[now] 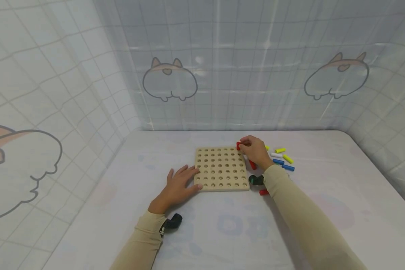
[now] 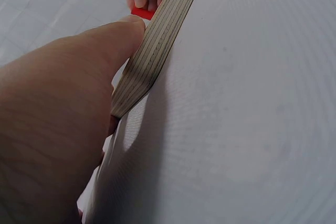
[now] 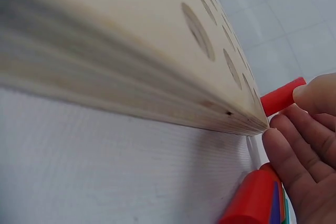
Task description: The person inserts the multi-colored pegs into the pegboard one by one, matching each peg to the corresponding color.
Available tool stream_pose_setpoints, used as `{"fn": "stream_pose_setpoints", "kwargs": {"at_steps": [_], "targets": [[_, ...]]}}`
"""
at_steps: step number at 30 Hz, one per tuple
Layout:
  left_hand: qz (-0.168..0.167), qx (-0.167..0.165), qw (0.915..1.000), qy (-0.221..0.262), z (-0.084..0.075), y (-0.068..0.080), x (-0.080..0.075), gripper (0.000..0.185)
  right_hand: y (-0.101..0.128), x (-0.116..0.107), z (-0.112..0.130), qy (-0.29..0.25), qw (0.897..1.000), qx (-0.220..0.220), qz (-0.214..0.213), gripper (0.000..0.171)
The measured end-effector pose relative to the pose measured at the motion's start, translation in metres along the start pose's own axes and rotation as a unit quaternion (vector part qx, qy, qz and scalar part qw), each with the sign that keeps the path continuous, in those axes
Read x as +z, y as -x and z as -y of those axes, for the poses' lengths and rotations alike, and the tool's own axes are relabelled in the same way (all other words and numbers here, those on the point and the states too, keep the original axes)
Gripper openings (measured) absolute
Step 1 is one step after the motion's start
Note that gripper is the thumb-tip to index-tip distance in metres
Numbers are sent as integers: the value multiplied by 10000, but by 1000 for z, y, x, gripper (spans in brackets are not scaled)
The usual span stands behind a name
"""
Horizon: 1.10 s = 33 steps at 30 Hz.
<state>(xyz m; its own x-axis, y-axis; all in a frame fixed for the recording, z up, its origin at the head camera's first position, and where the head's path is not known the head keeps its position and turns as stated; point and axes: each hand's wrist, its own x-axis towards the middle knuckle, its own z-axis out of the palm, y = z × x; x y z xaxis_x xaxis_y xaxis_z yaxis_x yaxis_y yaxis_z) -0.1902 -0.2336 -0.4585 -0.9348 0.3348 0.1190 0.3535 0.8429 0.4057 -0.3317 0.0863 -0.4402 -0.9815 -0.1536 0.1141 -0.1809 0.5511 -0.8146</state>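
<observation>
A square wooden pegboard (image 1: pixel 216 168) with rows of round holes lies flat on the table. At its far right corner my right hand (image 1: pixel 255 150) pinches a red peg (image 1: pixel 238 145) between thumb and fingers. In the right wrist view that red peg (image 3: pixel 283 97) stands at the board's corner hole, its lower end hidden by the board's edge. My left hand (image 1: pixel 179 186) rests at the board's left side, fingers spread, thumb and fingertips touching the edge. The thumb (image 2: pixel 123 38) lies against the board's plywood edge (image 2: pixel 157 40) in the left wrist view.
Right of the board lie loose pegs: red ones (image 1: pixel 252 165) near its edge, another red peg (image 1: pixel 264 192) partly under the right sleeve, blue pegs (image 1: pixel 288 168), a white peg (image 1: pixel 276 155) and yellow pegs (image 1: pixel 288 159). A patterned curtain (image 1: pixel 222 75) rises behind the table.
</observation>
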Motion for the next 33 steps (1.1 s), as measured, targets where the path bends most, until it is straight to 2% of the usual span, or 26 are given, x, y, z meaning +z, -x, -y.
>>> {"fn": "stream_pose_setpoints", "kwargs": {"at_steps": [6,15,23,29,33], "targets": [[-13,35,10000,19,0,-1,0,67,2,-3,1,-69,10000,-21,58,35],[-84,87,9999,14,1,-2,0,67,10,-13,5,-180,9996,-167,-158,35],[-73,84,9999,-34,4,-4,2,67,22,-33,6,-855,9962,165,-51,39],[-60,65,10000,4,5,-2,2,68,35,-42,4,-889,9949,444,164,44],[-64,96,9999,50,5,-2,3,68,43,-47,-2,-1038,9930,467,305,45]]}}
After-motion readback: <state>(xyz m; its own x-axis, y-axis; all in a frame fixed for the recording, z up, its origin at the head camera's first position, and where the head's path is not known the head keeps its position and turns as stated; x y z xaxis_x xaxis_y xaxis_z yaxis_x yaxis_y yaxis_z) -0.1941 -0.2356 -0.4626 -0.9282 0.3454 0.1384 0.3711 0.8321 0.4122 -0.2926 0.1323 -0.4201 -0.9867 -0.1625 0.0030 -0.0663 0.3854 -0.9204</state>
